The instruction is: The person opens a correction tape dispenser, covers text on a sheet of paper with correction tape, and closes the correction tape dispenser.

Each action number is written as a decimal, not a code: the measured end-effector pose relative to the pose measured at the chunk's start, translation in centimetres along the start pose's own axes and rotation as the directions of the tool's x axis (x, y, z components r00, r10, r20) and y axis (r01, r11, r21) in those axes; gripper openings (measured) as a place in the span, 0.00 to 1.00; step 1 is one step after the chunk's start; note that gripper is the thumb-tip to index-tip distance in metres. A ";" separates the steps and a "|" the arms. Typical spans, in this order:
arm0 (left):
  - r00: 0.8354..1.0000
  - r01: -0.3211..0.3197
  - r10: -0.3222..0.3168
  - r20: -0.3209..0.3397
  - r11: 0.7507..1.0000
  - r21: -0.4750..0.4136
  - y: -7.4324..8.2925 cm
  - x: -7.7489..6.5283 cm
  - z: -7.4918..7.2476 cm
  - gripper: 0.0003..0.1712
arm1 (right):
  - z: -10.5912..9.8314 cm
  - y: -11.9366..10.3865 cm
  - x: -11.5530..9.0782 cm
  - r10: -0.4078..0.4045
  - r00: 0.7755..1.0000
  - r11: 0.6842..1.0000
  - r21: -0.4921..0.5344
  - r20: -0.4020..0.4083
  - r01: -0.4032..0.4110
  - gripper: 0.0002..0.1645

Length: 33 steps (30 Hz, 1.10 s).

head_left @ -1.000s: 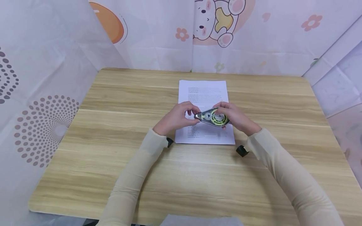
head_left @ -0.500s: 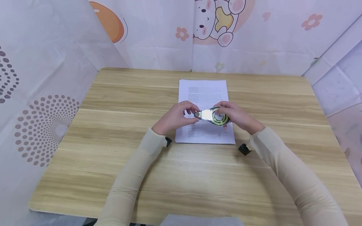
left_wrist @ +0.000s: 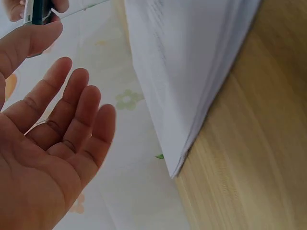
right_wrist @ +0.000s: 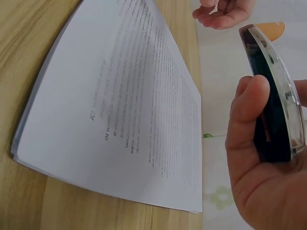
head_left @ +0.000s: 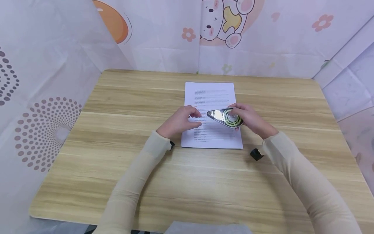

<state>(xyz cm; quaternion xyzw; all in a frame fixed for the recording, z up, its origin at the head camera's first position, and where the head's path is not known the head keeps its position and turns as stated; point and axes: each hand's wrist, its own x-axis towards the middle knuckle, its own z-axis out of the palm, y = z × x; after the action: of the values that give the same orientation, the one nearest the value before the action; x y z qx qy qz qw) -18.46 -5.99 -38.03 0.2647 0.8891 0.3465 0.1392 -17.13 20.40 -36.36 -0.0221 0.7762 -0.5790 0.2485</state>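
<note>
A teardrop-shaped correction tape (head_left: 217, 115), dark with a clear cover and a yellow-green wheel, is held above the paper by my right hand (head_left: 253, 121). In the right wrist view, the thumb presses one side of the correction tape (right_wrist: 276, 103), and its narrow end points toward the other hand. My left hand (head_left: 179, 122) hovers by the left edge of the paper, a small gap from the tape's tip. Its fingers (left_wrist: 88, 112) are loosely bent and hold nothing in the left wrist view. Below both hands lies a stack of printed paper (head_left: 211, 139).
The wooden table (head_left: 204, 185) carries the paper stack near its middle. A patterned white curtain (head_left: 157, 39) hangs behind the table and along its sides. Black wrist-worn pieces, one being the device (head_left: 256, 154) at the right cuff, sit just above the tabletop.
The left hand has let go of the tape's narrow end. The right hand has moved the correction tape a little right and away from the left fingers.
</note>
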 end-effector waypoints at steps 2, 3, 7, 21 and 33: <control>1.000 0.011 -0.011 0.014 1.000 0.029 -0.2 0.2 0.1 0.17 | -0.1 0.0 -0.1 0.000 1.000 1.000 0.007 -0.005 0.000 0.20; 1.000 0.016 -0.017 0.023 0.999 0.042 -0.3 0.3 0.2 0.16 | -0.1 0.0 -0.1 0.001 1.000 1.000 0.007 -0.008 -0.001 0.21; 0.997 0.046 -0.052 0.062 0.995 0.093 -0.7 0.9 0.6 0.15 | -0.1 0.1 0.0 0.000 1.000 1.000 0.021 -0.017 0.000 0.22; 0.990 0.037 -0.062 0.125 0.980 0.194 -1.7 2.0 1.0 0.13 | -0.5 0.6 0.1 0.022 0.998 0.999 0.045 -0.053 -0.019 0.24; 0.984 0.016 -0.056 0.168 0.973 0.232 -2.3 2.0 1.3 0.12 | -1.5 0.8 -0.3 0.039 0.995 0.999 0.038 -0.092 -0.035 0.28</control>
<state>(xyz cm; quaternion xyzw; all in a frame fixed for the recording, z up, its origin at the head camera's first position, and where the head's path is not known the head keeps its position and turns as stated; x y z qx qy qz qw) -20.44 -5.55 -40.73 0.2920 0.9124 0.2144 0.1905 -17.24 22.10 -36.67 0.0238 0.7765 -0.5887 0.2232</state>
